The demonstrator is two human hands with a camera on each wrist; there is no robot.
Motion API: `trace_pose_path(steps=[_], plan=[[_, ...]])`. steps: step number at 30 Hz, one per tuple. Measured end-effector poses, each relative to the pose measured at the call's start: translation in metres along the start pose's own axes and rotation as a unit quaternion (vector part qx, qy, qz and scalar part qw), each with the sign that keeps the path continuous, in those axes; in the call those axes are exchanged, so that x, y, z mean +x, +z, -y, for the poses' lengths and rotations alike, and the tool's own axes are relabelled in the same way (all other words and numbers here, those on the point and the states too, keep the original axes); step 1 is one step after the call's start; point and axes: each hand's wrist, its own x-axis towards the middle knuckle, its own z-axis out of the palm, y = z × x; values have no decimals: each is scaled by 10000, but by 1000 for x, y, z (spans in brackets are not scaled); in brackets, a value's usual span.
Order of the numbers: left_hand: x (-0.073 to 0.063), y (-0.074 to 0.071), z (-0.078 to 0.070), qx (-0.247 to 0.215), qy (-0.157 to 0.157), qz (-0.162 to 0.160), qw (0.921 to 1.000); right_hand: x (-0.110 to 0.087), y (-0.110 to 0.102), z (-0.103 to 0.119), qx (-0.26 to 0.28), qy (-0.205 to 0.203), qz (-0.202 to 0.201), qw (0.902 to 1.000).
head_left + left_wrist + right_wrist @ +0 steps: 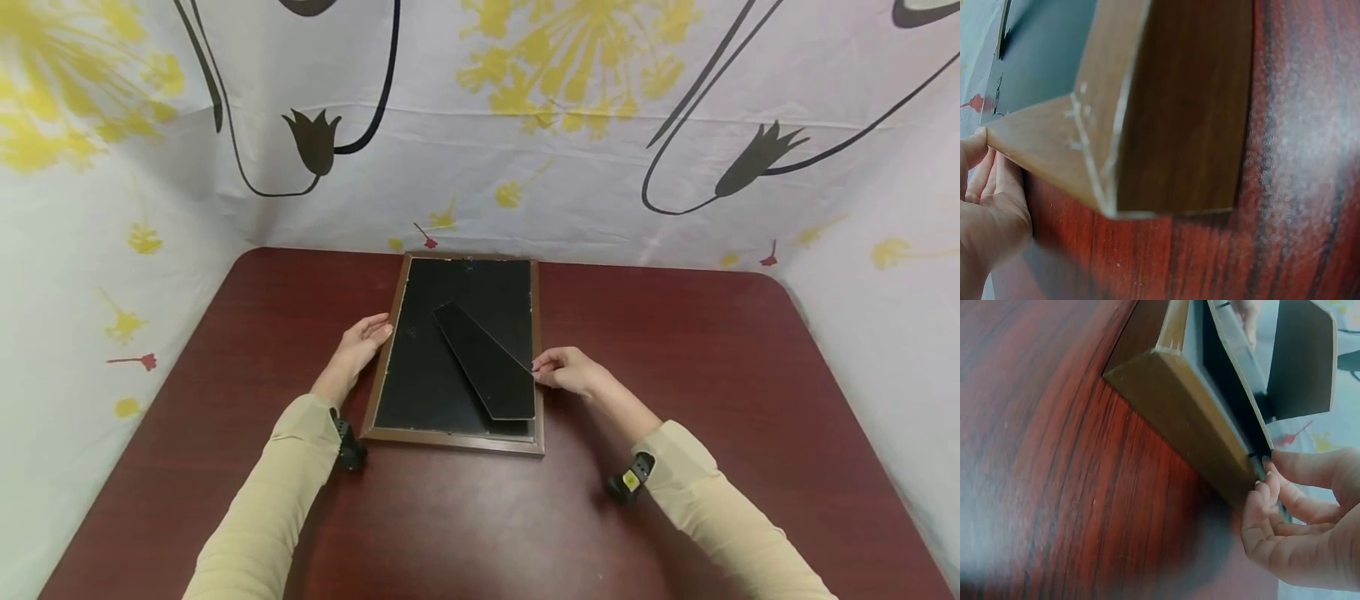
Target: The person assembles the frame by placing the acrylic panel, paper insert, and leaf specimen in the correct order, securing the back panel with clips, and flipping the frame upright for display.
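A picture frame [453, 442] with a brown wooden border lies back side up on the table. Its black backing board [420, 350] carries a black tapered easel stand [487, 367], which is tilted out from the board. At the left border, my left hand [358, 350] grips the frame with the thumb near the top edge and the fingers along the side. My right hand [570, 371] pinches the backing board's right edge between thumb and fingers. In the right wrist view that board edge [1244, 384] is raised, with a dark gap between it and the wooden border [1191, 412].
The dark red wooden table [675, 350] extends on both sides of the frame and in front of it. A white patterned cloth [480, 183] hangs behind the table and along its sides. Each wrist wears a small black camera.
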Motion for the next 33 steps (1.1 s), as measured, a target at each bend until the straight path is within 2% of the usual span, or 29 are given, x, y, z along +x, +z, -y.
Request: trace_pose_path(steps=[2,4,7,10,17,26,33], plan=[[1,1,1,-1,-10,-19,10000,-1,1,2,183,39,-84,9998],[1,-1,2,40,-6,-41,10000,-1,4,3,622,182,-135,9978],[1,-3,2,36,1,-66,10000,0,10,5,1391,411,-99,9894],[1,-3,2,18,37,-47,10000,2,14,3,1877,510,-45,9809],[3,-1,3,-36,34,6,10000,4,17,-10,2286,480,19,9723],[5,-1,5,-7,120,25,9999,4,16,-14,2396,495,13,9696],[6,-2,5,-46,67,-23,10000,6,18,-13,2515,533,62,9664]])
